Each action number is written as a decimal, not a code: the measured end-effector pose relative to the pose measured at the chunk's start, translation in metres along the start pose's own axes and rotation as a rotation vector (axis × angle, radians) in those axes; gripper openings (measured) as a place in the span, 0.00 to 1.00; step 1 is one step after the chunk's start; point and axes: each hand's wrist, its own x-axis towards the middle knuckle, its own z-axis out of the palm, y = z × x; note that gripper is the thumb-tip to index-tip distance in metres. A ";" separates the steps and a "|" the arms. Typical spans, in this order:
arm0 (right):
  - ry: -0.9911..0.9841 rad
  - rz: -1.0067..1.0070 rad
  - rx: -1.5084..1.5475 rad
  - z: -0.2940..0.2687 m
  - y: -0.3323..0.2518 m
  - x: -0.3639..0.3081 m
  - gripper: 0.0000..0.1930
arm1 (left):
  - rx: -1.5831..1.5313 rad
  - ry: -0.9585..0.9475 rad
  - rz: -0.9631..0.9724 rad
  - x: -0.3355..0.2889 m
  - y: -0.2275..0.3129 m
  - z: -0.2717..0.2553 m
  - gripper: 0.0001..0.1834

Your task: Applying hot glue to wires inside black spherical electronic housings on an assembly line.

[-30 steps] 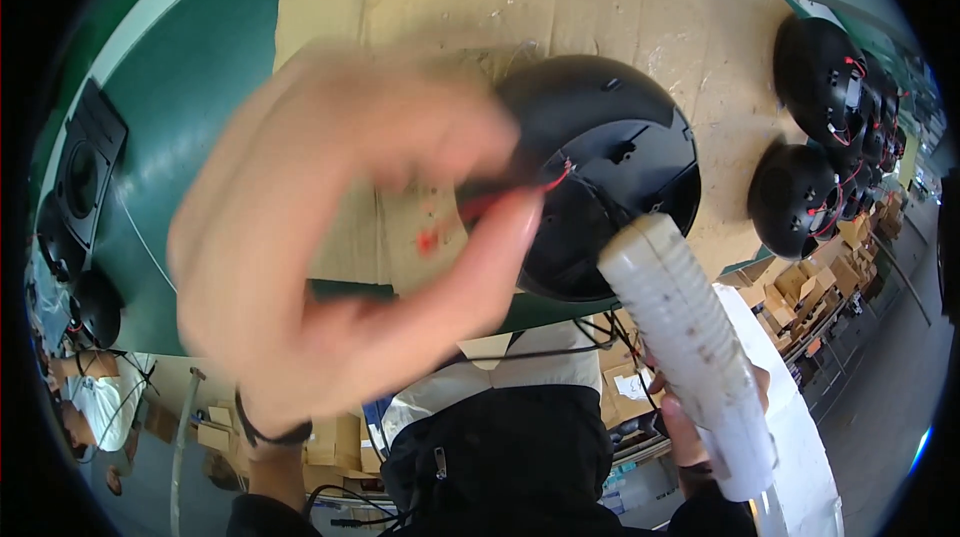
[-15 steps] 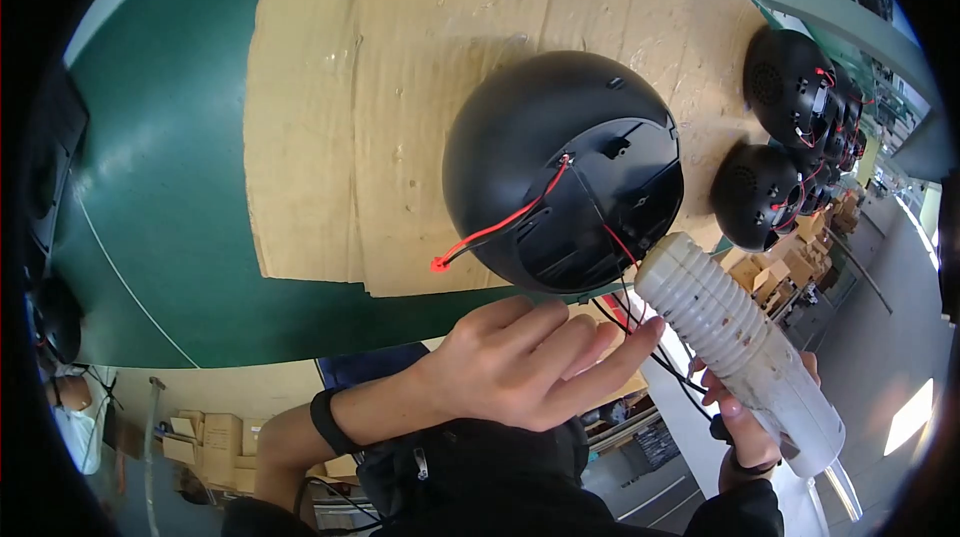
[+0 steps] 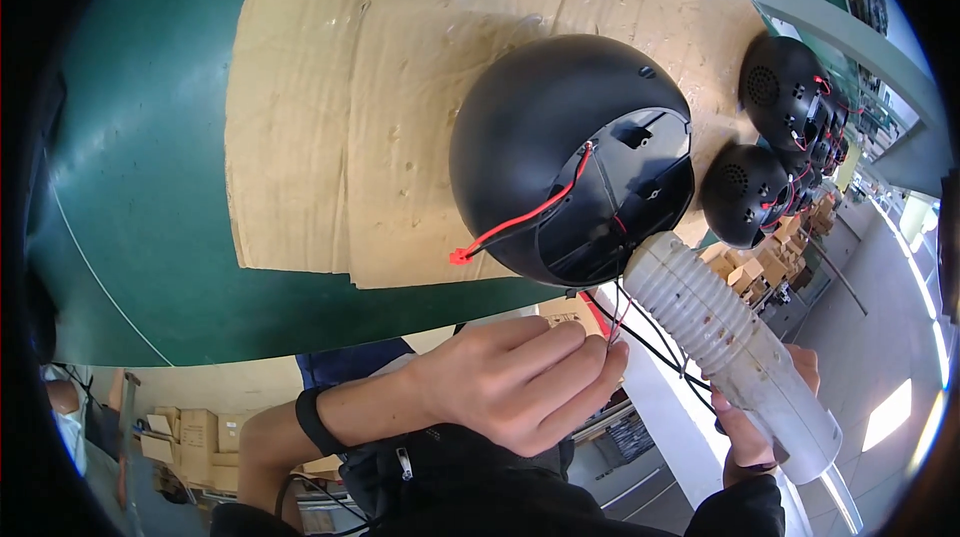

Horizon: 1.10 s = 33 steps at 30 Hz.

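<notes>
A round black plastic housing (image 3: pixel 540 147) rests on cardboard, its cut-out side turned toward me. From a hole in it comes a red and black lead (image 3: pixel 520 209) ending in a red connector (image 3: pixel 460 256). My left hand (image 3: pixel 525 377), in front of the housing, has its fingertips closed on thin red and black wires (image 3: pixel 614 317) running down from the opening. My right hand (image 3: pixel 745 427) is wrapped round a whitish hot glue gun (image 3: pixel 735 347) with a ribbed front and a clear stick at its rear. The gun's front end is at the housing's lower right rim; its tip is hidden.
Cardboard (image 3: pixel 300 137) covers part of the green table (image 3: pixel 130 237). More black housings (image 3: pixel 745 195) with red wires stand at the right, by a grey metal frame (image 3: pixel 840 12). Black cables (image 3: pixel 655 349) hang between my hands. Cartons (image 3: pixel 200 442) are on the lower left.
My left hand has drawn slightly down and left with the thin wires. The glue gun and right hand have shifted slightly with the view, the gun's front staying by the rim.
</notes>
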 end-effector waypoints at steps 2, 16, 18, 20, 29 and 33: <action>-0.002 -0.003 -0.005 0.002 0.000 0.001 0.45 | -0.003 0.015 -0.005 0.000 0.001 0.000 0.16; 0.020 0.052 -0.030 0.008 -0.004 0.000 0.46 | -0.100 -0.034 -0.050 0.012 0.006 -0.030 0.16; 0.113 0.083 -0.094 0.017 -0.012 -0.005 0.46 | -0.043 0.006 -0.061 0.021 0.003 -0.040 0.16; 0.211 0.068 -0.133 0.026 -0.020 -0.010 0.48 | -0.031 -0.052 -0.125 0.033 0.002 -0.057 0.18; 0.108 -0.040 -0.037 0.034 -0.023 -0.004 0.48 | 0.313 -0.105 -0.084 0.084 -0.025 -0.074 0.25; 0.071 -0.041 0.002 0.034 -0.022 -0.003 0.47 | 0.345 -0.113 0.024 0.092 -0.037 -0.074 0.25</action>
